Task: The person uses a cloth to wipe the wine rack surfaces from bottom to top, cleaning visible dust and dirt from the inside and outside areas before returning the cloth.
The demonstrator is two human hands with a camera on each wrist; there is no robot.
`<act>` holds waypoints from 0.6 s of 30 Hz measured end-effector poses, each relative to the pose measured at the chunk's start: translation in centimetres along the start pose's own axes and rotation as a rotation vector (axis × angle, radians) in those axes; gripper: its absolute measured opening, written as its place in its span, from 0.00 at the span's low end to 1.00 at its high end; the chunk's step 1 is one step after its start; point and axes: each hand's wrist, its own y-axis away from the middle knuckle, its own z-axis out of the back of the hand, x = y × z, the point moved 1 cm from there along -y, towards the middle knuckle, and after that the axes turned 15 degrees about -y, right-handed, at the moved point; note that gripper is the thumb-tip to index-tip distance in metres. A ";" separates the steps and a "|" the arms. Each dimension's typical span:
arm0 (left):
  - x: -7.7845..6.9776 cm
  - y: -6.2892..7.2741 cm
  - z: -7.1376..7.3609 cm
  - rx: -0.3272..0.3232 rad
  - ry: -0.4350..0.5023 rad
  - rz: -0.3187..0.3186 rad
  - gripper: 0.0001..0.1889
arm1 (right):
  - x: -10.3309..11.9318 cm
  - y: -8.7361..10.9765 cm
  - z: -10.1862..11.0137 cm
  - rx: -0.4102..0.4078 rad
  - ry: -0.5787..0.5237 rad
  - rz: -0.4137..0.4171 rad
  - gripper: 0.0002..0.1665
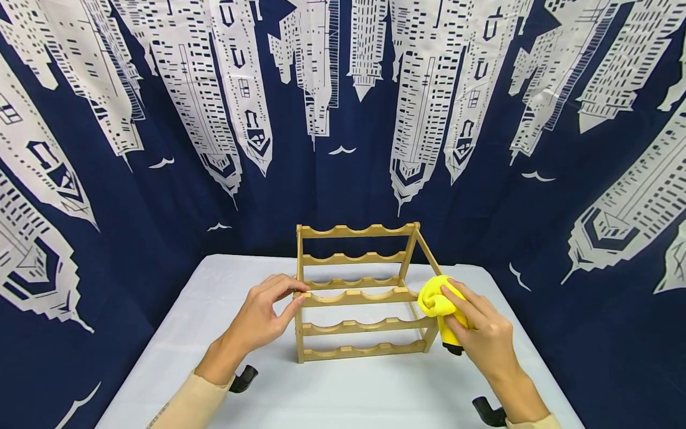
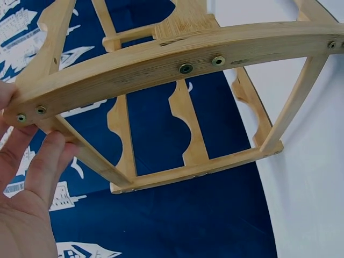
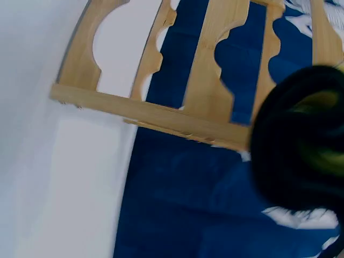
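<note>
A light wooden wine rack (image 1: 364, 326) with scalloped rails stands upright on the table. My left hand (image 1: 268, 307) holds its upper front left corner, thumb on the near side. In the left wrist view, the fingers (image 2: 43, 166) of that hand wrap the end of the rack's side bar (image 2: 134, 62), where small metal bolts show. A bunched yellow cloth (image 1: 436, 298) with a black edge is gripped in my right hand (image 1: 485, 333), against the upper right corner of the rack. The right wrist view has the cloth's dark edge (image 3: 274, 166) large and blurred beside the rack frame (image 3: 156, 114).
A white cloth covers the table (image 1: 343, 393). Behind and around it hangs a navy curtain (image 1: 332, 190) printed with white buildings. Black curved pieces (image 1: 243, 379) show by both wrists.
</note>
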 end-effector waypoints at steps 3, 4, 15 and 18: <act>-0.1 -0.2 0.1 -0.018 -0.050 -0.050 0.14 | -0.7 0.1 0.6 -0.126 -0.119 -0.016 0.19; -0.1 -0.3 0.1 -0.019 -0.060 -0.063 0.14 | -1.0 0.2 0.9 -0.165 -0.150 -0.025 0.18; 0.4 -0.3 0.5 -0.035 -0.041 -0.087 0.14 | -5.1 1.9 2.6 -0.407 -0.253 -0.644 0.29; 0.8 -0.1 0.6 -0.034 -0.029 -0.091 0.15 | -6.7 2.3 2.2 -0.400 -0.295 -0.871 0.28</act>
